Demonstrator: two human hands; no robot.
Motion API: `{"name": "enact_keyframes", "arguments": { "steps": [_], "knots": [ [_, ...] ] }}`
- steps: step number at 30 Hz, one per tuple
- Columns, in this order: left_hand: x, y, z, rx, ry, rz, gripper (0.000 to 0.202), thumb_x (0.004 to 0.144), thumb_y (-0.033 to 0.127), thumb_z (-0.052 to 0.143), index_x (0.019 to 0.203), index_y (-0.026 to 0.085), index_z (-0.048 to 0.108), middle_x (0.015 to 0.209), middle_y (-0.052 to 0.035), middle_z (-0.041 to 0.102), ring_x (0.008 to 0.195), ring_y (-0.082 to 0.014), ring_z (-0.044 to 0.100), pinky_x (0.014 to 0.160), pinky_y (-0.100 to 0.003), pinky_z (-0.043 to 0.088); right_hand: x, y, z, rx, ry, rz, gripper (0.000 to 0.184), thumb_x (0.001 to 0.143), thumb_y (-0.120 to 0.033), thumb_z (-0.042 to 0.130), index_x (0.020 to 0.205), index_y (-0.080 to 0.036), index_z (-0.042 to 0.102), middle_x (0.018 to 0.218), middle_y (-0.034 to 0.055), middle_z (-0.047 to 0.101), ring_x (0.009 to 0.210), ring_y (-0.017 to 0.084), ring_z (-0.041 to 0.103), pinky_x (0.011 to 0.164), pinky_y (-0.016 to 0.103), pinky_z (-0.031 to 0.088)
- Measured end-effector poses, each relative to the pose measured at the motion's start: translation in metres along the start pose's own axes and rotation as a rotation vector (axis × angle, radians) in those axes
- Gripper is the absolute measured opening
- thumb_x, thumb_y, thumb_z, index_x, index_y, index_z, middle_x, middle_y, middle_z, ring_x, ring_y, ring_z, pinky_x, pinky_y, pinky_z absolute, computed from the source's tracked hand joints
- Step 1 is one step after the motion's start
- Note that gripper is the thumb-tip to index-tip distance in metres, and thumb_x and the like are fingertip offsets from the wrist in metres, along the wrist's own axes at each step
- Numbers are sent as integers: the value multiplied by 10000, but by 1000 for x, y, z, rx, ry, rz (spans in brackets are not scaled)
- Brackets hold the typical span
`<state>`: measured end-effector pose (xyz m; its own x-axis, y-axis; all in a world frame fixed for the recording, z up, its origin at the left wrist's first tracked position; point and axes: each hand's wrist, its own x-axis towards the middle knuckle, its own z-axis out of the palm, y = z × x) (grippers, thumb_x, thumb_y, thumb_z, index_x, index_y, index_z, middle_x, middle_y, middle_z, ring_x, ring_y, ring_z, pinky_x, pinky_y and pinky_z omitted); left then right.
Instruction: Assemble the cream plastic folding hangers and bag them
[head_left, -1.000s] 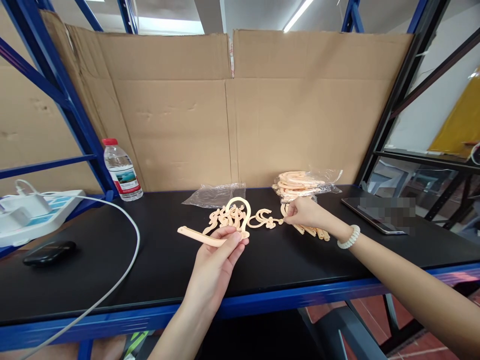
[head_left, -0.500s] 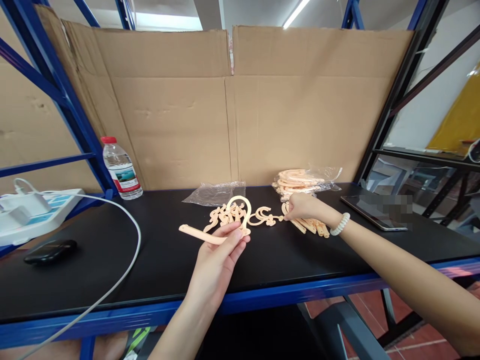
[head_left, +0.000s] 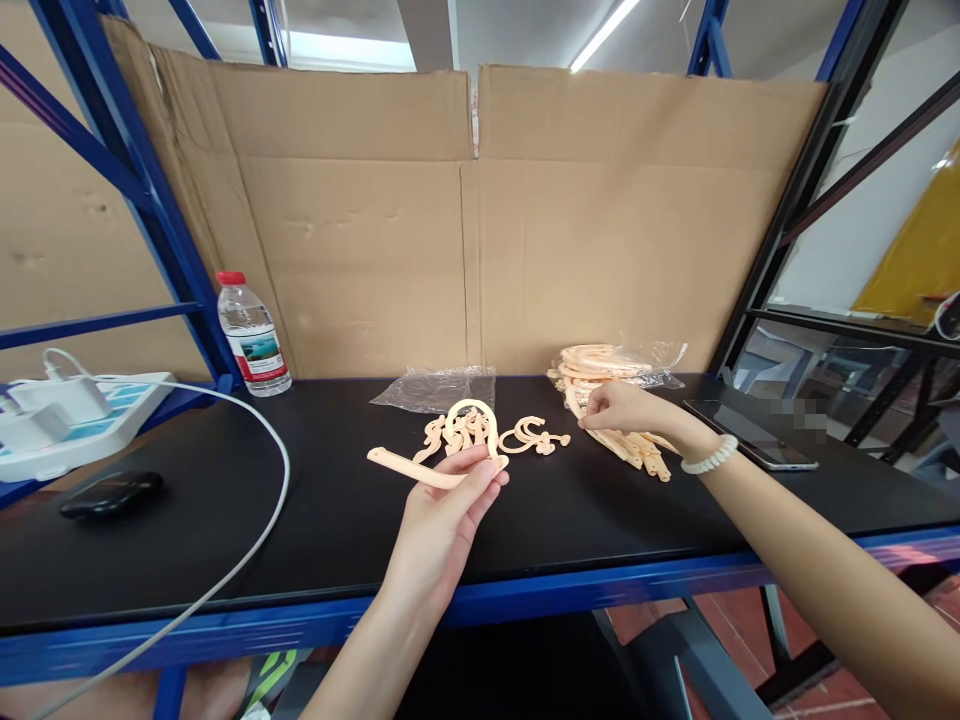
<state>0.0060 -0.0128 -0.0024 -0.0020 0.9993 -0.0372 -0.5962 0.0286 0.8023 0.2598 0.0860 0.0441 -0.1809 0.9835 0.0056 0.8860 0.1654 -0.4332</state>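
Observation:
My left hand (head_left: 450,510) is closed on a peach plastic hanger piece; its round hook (head_left: 471,405) stands up above the fingers, and one straight arm (head_left: 405,466) sticks out to the left. Fingers and thumb cover the joint between them. Over at the right, my right hand (head_left: 630,412) pinches down at a pile of long peach hanger arms (head_left: 637,450). Whether one of these is between its fingertips is hidden. Between the hands lie a few loose hooks and small parts (head_left: 534,437). Behind the held hook is a heap of small peach hooks (head_left: 450,432).
A clear plastic bag (head_left: 435,388) and a bag of peach strips (head_left: 600,368) lie along the cardboard wall (head_left: 360,250). Right of them is a tablet (head_left: 750,440). On the left are a water bottle (head_left: 255,335), mouse (head_left: 112,494), power strip (head_left: 142,405) and white cable (head_left: 281,480).
My right hand has moved a little right, away from the loose small parts and onto the long arms. The left hand still holds the hanger piece; the view has shifted slightly.

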Motion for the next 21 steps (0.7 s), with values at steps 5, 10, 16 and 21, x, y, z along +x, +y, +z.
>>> {"name": "enact_keyframes", "arguments": {
  "steps": [5,10,16,21],
  "knots": [
    [-1,0,-2,121,-43,36,188,594,239,888,719,156,776,804,-17,725,708,-105,686,711,-165,556,-37,-5,1,283,31,-162,220,820,-381,587,757,-213,459,712,7,661,644,156,637,583,265,463],
    [-8,1,3,418,-191,-1,91,606,167,835,626,130,755,752,-59,726,659,-137,649,632,-211,514,-74,-16,18,571,85,-188,240,805,-410,641,877,-214,523,683,-8,653,556,138,577,514,255,418],
    [-9,3,10,722,-347,36,79,681,213,747,665,168,684,588,4,615,581,-132,553,586,-242,434,-84,-11,30,492,264,-202,170,774,-359,695,825,-211,628,732,23,716,704,197,649,689,322,482],
    [-8,5,10,744,-346,41,127,695,238,740,595,185,683,590,-14,636,630,-168,601,636,-264,455,-89,-10,26,346,416,-138,118,714,-316,733,688,-206,701,689,32,711,638,206,624,610,319,436]
  ]
}}
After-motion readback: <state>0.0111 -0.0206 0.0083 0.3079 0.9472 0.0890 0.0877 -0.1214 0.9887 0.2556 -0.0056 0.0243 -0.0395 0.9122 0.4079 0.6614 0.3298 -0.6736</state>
